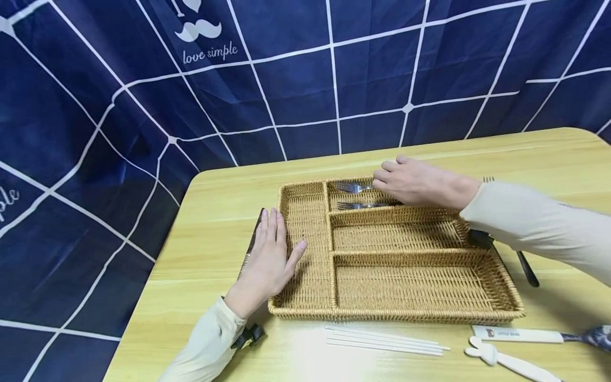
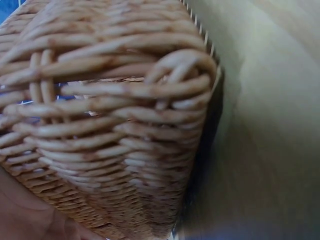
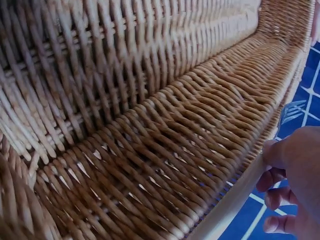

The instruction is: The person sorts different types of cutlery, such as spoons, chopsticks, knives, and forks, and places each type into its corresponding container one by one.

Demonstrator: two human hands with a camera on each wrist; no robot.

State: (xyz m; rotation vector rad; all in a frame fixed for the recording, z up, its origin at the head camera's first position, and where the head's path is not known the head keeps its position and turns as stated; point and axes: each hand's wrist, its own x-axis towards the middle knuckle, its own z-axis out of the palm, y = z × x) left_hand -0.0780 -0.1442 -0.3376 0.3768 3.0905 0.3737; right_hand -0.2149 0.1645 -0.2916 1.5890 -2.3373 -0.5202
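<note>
A wicker cutlery tray (image 1: 396,313) with several compartments lies on the table. My left hand (image 1: 264,260) rests on its left wall, fingers straight and thumb over the inner side. At the far compartment, my right hand (image 1: 420,180) curls its fingers around a fork (image 1: 350,187) with its tines pointing left. The right wrist view shows the thumb on a pale handle (image 3: 235,200), and fork tines (image 3: 294,111) beyond the hand. A second fork (image 1: 355,206) lies in that same compartment. My right hand hides most of both handles.
White chopsticks (image 1: 386,342) lie in front of the tray. To their right are a white-handled spoon (image 1: 520,334) and a white utensil with a rabbit-shaped end (image 1: 506,361). A dark handle (image 1: 527,269) and fork tines (image 1: 488,179) show around the right sleeve. A blue curtain (image 1: 305,95) hangs behind.
</note>
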